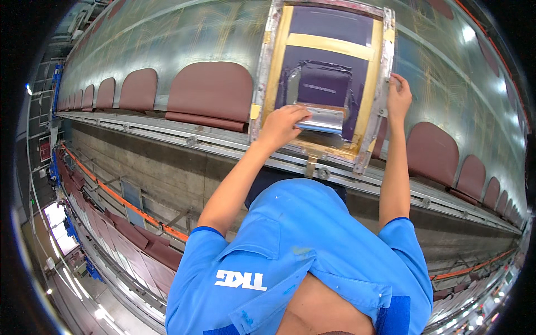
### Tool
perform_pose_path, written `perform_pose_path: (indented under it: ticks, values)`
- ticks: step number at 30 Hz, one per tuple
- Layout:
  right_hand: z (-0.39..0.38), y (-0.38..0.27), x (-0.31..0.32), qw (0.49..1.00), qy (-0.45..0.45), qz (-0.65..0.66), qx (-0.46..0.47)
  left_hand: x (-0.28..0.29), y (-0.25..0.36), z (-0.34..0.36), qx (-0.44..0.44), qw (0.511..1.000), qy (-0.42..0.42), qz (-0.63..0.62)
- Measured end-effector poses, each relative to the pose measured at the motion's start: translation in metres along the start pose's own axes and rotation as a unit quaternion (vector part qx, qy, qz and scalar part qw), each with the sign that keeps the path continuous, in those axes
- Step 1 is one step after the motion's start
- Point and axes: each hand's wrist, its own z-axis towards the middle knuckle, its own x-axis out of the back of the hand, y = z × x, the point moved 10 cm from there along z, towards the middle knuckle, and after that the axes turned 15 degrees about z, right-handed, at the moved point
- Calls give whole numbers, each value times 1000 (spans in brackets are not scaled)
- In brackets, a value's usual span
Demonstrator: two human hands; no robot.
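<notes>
My left hand (282,127) is closed round the left end of a squeegee (325,119) with a shiny metal blade holder. The squeegee lies across the lower part of a dark purple screen (322,75), over a smear of dark ink. Yellow tape borders the mesh, and a worn, ink-stained screen frame (267,61) surrounds it. With fingers curled, my right hand (399,97) grips the frame's right side. Beneath the frame, the piece lying on the table is hidden.
Brown rounded panels (211,92) lie in a row along the long, shiny table (156,39), on both sides of the frame. A metal rail (218,142) with stops runs along the near edge. Behind me stands another row of brown pieces (134,234) beside an orange strip (111,192).
</notes>
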Motion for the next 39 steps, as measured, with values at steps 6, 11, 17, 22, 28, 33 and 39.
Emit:
perform_pose_path:
  ticks: [6,11,17,22,28,33,39]
  values:
    - [-59,-47,-180,998,-37,41,41,72,-153,-45,35,999,-11,27]
    - [-111,-38,-289,999,-6,41,-15,110,-271,-72,41,999,-26,17]
    - [-127,-44,-315,999,3,38,-17,122,-298,-87,14,998,-21,52]
    - [-139,-33,-327,999,-8,3,-42,121,-317,-124,10,995,-14,102]
    - [-133,-18,-335,999,-18,-15,-27,106,-311,-146,-54,990,-10,131]
    - [-128,-53,-331,938,-108,-298,143,106,-317,-87,-38,990,17,134]
    - [-141,-146,-446,884,-422,-195,37,120,-365,52,69,988,-140,19]
